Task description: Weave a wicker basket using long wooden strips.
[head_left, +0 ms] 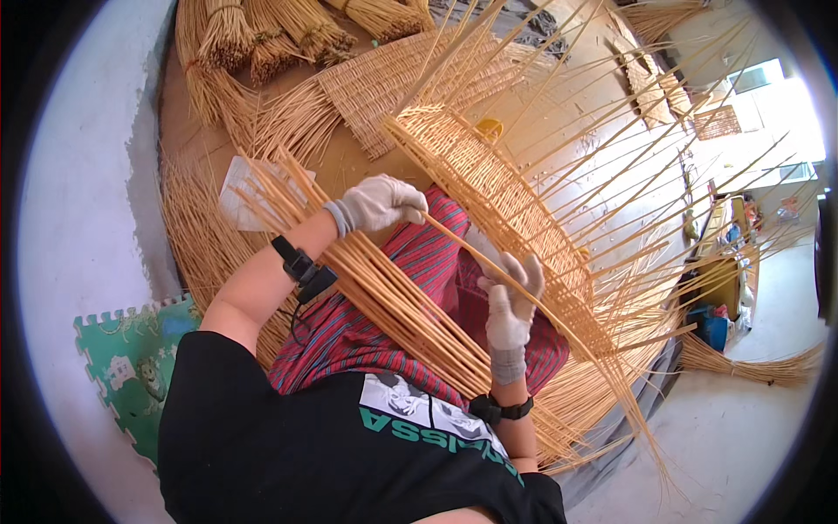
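A half-woven wicker basket (489, 183) rests tilted on my lap, with many loose upright stakes fanning out to the right. My left hand (380, 203), in a grey glove, pinches one long pale cane strand (463, 244) near the basket's woven wall. My right hand (511, 301), also gloved, grips the same strand lower down, close to the basket's rim. A bundle of loose canes (393, 301) lies across my striped red skirt, under my left forearm.
Tied cane bundles (262, 39) and a flat woven mat (384, 87) lie on the floor ahead. More loose canes (196, 236) spread at left by a green foam mat (131, 358). Woven panels (716, 122) and a cane sheaf (768, 367) sit at right.
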`<state>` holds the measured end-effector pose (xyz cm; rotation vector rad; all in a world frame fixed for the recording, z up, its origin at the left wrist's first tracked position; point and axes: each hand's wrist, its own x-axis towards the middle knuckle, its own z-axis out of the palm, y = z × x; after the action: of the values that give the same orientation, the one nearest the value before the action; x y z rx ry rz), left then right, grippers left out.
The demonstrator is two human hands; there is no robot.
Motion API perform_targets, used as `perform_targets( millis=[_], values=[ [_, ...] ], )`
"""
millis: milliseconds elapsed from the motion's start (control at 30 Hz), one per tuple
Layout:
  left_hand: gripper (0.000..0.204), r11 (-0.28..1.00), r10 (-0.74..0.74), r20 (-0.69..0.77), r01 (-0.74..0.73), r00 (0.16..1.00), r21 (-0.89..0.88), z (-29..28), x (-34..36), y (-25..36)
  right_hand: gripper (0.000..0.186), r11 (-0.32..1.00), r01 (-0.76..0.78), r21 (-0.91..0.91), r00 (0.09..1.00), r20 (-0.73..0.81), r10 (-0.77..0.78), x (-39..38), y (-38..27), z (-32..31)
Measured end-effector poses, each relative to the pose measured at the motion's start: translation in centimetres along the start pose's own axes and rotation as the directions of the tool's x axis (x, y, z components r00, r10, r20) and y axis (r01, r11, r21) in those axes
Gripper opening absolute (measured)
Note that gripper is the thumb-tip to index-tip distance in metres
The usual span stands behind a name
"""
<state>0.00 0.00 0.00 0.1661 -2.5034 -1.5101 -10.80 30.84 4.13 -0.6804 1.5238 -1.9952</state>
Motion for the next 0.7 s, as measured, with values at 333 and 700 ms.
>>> perform_targets(
  millis=[333, 700],
  values=[
    [0.015, 0.862, -0.277, -0.614, -0.091, 0.739, -0.499, 0.1, 5.7, -6.0, 0.012, 0.979, 0.069, -0.190, 0.815, -0.556, -0.165, 4.3, 1.2, -2.6],
    [0.061, 0.797, -0.524, -0.130, 0.539, 0.842, 0.272, 2.9, 12.3, -3.3, 0.014, 0.994, -0.091, 0.057, 0.892, -0.439, 0.107, 7.7, 7.3, -5.4]
  ],
)
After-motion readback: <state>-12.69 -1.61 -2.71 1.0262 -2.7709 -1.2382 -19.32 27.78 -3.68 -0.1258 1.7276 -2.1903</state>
